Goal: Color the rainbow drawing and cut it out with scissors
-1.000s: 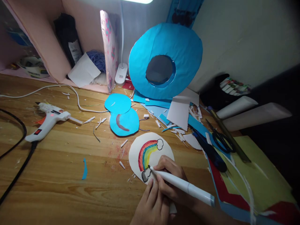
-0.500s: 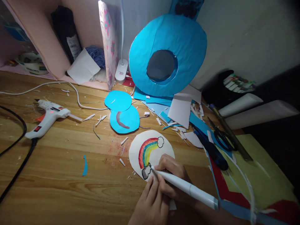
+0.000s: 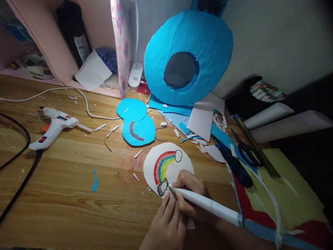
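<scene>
Head view: white marker (image 3: 213, 205) has shifted, its tip now slightly nearer along the shaded cloud's right edge. The right hand (image 3: 192, 189) is closed, pinching the marker close to its tip. The left hand (image 3: 169, 218), fingers extended and side by side, rests at the near edge of the round paper (image 3: 173, 171), right of the glue gun (image 3: 57, 125). Both hands hide that near rim; a white scrap (image 3: 191, 224) beyond them shows only partly. Rainbow-drawn, pale and flat, the disc lies on grainy wood (image 3: 78, 211).
</scene>
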The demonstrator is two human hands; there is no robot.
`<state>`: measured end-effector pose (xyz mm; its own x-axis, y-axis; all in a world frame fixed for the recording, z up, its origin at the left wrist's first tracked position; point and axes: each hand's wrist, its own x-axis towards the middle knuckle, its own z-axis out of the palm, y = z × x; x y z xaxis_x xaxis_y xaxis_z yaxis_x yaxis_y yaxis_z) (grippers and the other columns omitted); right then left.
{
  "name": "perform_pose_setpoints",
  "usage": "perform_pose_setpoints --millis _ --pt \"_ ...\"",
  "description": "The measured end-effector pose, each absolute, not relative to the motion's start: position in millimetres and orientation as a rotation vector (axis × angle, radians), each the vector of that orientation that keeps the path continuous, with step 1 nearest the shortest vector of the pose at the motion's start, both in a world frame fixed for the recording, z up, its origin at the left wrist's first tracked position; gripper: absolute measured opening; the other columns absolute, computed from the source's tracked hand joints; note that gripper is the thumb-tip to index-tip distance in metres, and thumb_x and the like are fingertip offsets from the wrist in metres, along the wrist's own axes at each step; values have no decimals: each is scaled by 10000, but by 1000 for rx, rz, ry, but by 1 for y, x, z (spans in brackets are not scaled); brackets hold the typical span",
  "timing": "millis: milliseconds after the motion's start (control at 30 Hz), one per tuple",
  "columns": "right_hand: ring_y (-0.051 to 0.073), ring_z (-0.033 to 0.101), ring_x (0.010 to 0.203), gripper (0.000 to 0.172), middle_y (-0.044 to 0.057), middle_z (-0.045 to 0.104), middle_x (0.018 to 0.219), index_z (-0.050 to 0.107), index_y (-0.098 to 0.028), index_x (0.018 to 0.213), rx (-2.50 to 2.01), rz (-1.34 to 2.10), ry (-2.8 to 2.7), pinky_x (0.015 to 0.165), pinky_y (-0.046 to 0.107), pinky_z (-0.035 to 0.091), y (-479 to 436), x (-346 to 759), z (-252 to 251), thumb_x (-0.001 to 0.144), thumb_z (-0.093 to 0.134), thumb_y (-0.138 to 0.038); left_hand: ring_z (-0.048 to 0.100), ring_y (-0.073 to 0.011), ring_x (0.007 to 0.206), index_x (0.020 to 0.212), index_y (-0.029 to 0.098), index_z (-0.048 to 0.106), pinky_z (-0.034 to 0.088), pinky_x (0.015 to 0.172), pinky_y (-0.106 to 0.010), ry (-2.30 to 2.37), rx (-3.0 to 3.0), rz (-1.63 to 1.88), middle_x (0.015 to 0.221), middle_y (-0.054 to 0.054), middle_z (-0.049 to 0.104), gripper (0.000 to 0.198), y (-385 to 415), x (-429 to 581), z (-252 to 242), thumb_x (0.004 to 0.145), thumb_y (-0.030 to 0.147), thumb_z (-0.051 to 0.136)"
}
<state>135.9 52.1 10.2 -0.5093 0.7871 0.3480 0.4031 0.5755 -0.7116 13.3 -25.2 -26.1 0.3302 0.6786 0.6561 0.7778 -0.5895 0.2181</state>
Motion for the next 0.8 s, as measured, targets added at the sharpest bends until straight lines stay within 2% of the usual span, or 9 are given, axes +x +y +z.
perform_pose_setpoints --millis 267,467,800 --pt "157 449 585 169 -11 457 640 482 -218 807 -922 781 -2139 531 279 362 51 134 12 688 500 -100 650 -240 993 1012 48 621 407 1001 -355 -1355 -2448 -1087 958 -123 718 339 -26 13 -24 935 124 299" --pt "164 461 566 223 -3 476 637 485 -223 831 -843 785 -2135 508 288 369 51 132 6 653 507 -91 650 -207 983 1052 65 598 428 956 -292 -1387 -2475 -1027 942 -97 719 360 -27 10 -23 964 147 259" --pt "161 471 564 238 -4 477 646 480 -228 846 -834 789 -2138 507 277 369 50 128 4 655 506 -89 651 -227 991 1153 21 539 410 977 -316 -1341 -2503 -841 970 -124 710 321 -38 9 -33 907 106 350"
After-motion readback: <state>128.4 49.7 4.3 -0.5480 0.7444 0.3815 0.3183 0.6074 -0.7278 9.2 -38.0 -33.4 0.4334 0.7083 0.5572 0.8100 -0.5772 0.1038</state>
